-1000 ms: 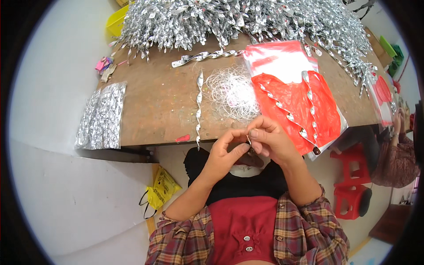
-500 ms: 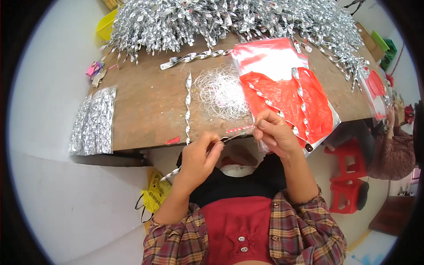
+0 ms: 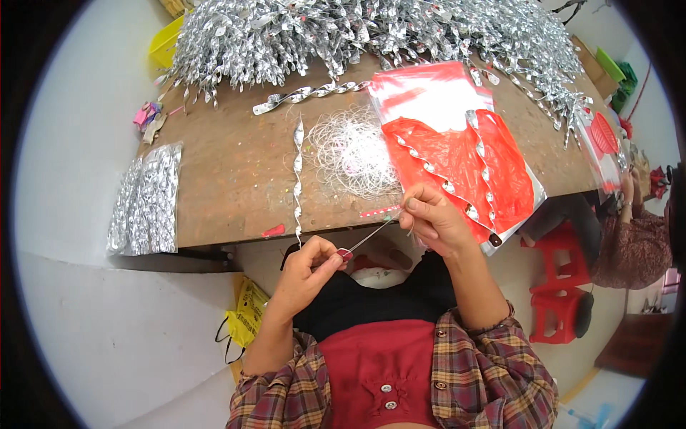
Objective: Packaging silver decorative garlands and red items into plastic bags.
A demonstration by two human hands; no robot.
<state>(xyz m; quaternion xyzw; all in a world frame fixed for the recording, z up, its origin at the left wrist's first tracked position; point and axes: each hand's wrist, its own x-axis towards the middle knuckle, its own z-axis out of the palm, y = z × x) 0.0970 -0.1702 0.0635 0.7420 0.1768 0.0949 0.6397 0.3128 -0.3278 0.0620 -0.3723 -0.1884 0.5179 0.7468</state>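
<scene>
1. At the far left, a clear bag (image 3: 146, 204) packed with silver twisted strips lies at the corner of the brown table (image 3: 232, 182). A small pink-and-purple bundle (image 3: 147, 114) sits farther back, near the table's left edge.
2. Below the table's left end, a yellow bag (image 3: 248, 314) with dark handles stands near the wall.
3. A single silver twisted strip (image 3: 298, 175) lies lengthwise on the table, its lower end reaching the near edge. Another strip (image 3: 311, 95) lies crosswise behind it.
4. The person's left hand (image 3: 307, 275), in front of the near edge, has thumb and forefinger pinched on a small dark red piece (image 3: 345, 254); the other fingers are curled in.
5. A tangled coil of white string (image 3: 351, 154) rests mid-table, with a great heap of silver twisted strips (image 3: 371, 36) behind it.
6. A thin cord (image 3: 369, 237) runs straight and slanting between the two hands, rising toward the right one.
7. The person's right hand (image 3: 432, 218) grasps the cord's upper end between thumb and forefinger, the remaining fingers bent.
8. Just beyond that hand, a red plastic bag (image 3: 457, 154) bears two more twisted strips (image 3: 486, 171), set apart at the top and converging toward the bottom.
9. At the right, red stools (image 3: 554, 314) stand on the floor near a seated co-worker (image 3: 632, 247) in a patterned top.
</scene>
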